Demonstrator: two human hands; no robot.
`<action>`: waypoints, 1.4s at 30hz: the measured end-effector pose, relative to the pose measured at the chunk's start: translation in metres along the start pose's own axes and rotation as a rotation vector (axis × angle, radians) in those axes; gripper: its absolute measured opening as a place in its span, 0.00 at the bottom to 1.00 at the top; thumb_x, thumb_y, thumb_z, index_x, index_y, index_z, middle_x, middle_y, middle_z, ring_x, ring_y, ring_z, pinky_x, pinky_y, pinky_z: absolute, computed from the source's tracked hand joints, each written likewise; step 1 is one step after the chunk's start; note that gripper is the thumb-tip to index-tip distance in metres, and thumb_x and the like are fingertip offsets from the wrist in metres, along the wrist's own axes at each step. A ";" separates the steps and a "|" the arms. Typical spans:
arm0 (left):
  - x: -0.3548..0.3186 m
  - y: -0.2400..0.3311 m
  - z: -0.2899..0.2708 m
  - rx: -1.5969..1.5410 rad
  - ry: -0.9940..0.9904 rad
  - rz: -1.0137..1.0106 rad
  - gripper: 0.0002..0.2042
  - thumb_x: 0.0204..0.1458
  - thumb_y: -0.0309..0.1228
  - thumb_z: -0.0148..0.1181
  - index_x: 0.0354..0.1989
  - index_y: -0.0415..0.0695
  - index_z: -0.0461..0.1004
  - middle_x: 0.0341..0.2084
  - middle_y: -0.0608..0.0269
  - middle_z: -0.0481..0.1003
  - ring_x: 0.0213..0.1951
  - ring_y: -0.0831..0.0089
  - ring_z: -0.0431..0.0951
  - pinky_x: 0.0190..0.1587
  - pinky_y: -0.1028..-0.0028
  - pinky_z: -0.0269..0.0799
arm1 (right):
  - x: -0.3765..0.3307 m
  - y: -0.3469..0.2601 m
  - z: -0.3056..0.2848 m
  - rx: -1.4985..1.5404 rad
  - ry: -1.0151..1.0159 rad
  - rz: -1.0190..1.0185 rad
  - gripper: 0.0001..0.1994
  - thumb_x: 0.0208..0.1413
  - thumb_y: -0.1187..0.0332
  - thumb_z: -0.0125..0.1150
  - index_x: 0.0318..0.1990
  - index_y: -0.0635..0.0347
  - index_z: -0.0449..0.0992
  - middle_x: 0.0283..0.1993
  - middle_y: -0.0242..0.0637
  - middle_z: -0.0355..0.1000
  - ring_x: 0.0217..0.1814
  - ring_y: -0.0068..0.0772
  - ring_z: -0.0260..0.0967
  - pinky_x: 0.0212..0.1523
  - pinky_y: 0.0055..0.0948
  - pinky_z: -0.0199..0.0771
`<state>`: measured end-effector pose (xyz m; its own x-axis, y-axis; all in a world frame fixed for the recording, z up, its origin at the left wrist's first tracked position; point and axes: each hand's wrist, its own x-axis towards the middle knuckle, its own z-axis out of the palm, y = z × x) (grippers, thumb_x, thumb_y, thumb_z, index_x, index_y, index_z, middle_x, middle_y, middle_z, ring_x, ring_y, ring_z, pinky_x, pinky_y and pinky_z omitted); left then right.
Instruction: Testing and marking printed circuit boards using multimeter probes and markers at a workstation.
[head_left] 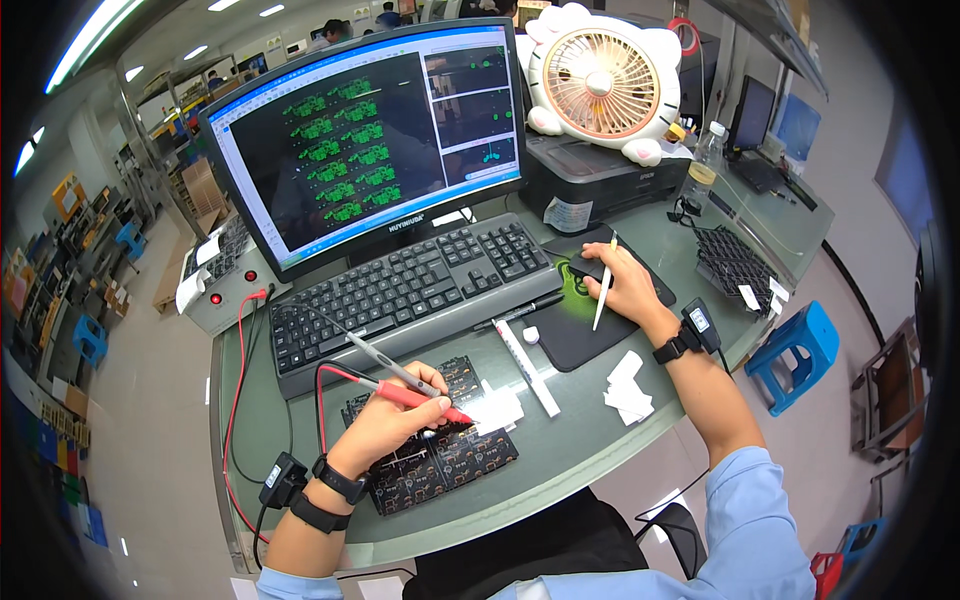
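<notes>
Pale lettering on the lower bezel of the black monitor (360, 140) and front of the dark printer (608, 186), fwiw. White legends on the keyboard (420, 285). Printer's pale sticker (567, 215)? Too tiny to read.

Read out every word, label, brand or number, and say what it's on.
I won't copy wording; here's where it stands.
Monitor: pale lettering, lower edge.
Printer: pale lettering, front; paper label too small to read.
Keyboard: key markings, too small.
Boards: pale markings, too small.
Right wrist box: pale markings, too small.
</notes>
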<state>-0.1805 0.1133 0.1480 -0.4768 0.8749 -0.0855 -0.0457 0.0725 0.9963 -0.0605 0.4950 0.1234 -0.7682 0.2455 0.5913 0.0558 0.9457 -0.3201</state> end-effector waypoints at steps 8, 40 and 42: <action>0.000 0.000 0.000 0.017 0.004 -0.002 0.08 0.54 0.27 0.61 0.38 0.40 0.70 0.29 0.64 0.75 0.30 0.82 0.77 0.34 0.81 0.75 | 0.000 -0.001 -0.001 0.004 0.008 -0.008 0.19 0.45 0.67 0.67 0.48 0.53 0.73 0.51 0.33 0.73 0.55 0.40 0.69 0.53 0.37 0.71; -0.001 -0.001 0.001 0.025 -0.012 0.012 0.08 0.54 0.28 0.61 0.38 0.40 0.69 0.28 0.66 0.75 0.30 0.82 0.75 0.35 0.81 0.72 | 0.076 -0.034 0.027 0.216 -0.119 -0.267 0.04 0.59 0.70 0.56 0.40 0.55 0.74 0.37 0.40 0.74 0.43 0.45 0.72 0.44 0.39 0.71; -0.001 -0.001 0.002 0.031 0.003 0.000 0.09 0.54 0.28 0.61 0.38 0.40 0.69 0.28 0.66 0.75 0.30 0.82 0.75 0.34 0.81 0.72 | 0.087 -0.038 0.040 0.219 -0.102 -0.293 0.04 0.59 0.69 0.56 0.40 0.55 0.74 0.36 0.40 0.74 0.44 0.47 0.71 0.44 0.41 0.70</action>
<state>-0.1782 0.1135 0.1467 -0.4794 0.8734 -0.0857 -0.0186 0.0875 0.9960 -0.1550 0.4719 0.1578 -0.7916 -0.0615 0.6079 -0.3049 0.9020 -0.3058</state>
